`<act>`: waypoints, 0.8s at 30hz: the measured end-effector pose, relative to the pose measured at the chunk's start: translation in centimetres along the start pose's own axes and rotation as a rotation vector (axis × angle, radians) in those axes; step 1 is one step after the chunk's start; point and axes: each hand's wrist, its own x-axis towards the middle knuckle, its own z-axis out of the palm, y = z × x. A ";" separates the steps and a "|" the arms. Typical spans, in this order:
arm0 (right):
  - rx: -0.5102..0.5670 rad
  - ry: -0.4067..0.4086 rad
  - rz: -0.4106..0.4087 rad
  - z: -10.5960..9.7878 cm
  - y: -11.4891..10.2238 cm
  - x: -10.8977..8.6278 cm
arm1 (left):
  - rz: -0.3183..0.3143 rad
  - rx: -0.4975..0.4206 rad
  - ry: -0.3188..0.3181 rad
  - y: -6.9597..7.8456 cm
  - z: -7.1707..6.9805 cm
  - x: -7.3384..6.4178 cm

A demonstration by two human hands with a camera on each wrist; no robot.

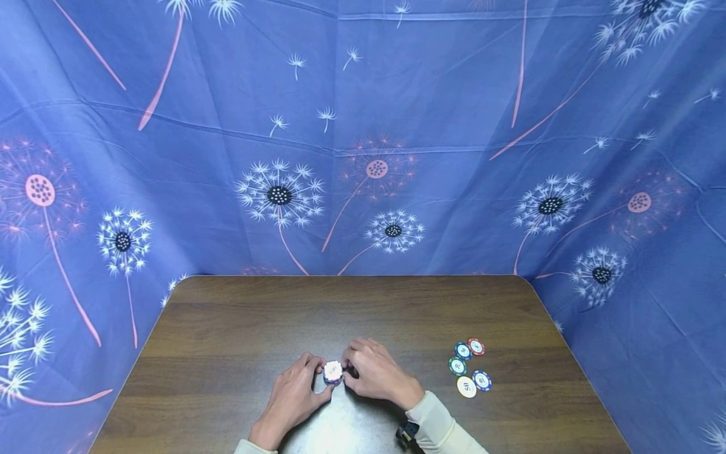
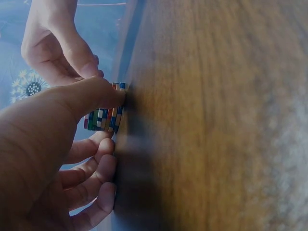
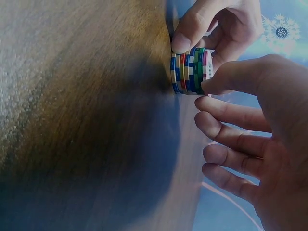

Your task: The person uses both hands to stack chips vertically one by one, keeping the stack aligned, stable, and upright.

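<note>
A short stack of poker chips (image 1: 333,372) stands on the wooden table between my two hands, a pale chip on top. Blue, red, green and yellowish edges show along its side in the right wrist view. My left hand (image 1: 292,391) grips the stack from the left, its thumb (image 3: 182,42) low against the side and the index finger around the far side. From the right, my right hand (image 1: 377,372) pinches at the upper chips, thumb (image 3: 226,79) at the top edge. Its other fingers (image 3: 231,139) are loosely bent beside the stack.
Several loose chips lie flat to the right of my right hand: a red chip (image 1: 476,347), a green chip (image 1: 457,366), a yellowish chip (image 1: 467,386) and blue ones (image 1: 482,380). A blue dandelion-print cloth (image 1: 442,208) hangs behind and beside the table (image 1: 227,315).
</note>
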 end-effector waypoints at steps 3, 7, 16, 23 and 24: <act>0.000 0.004 -0.001 0.0 0.0 0.0 | 0.002 0.003 0.000 0.0 -0.1 0.0; 0.009 0.004 0.005 -0.1 -0.1 0.0 | 0.007 0.003 0.004 -0.1 -0.1 0.0; 0.037 0.051 0.057 -0.3 0.6 -1.6 | -0.010 0.000 -0.030 -0.1 -0.1 -0.1; 0.059 0.146 0.115 -0.3 1.8 -5.0 | -0.012 -0.010 -0.007 -0.1 0.1 -0.2; 0.064 0.160 0.131 -0.3 2.1 -5.6 | -0.013 -0.011 -0.008 -0.2 0.1 -0.2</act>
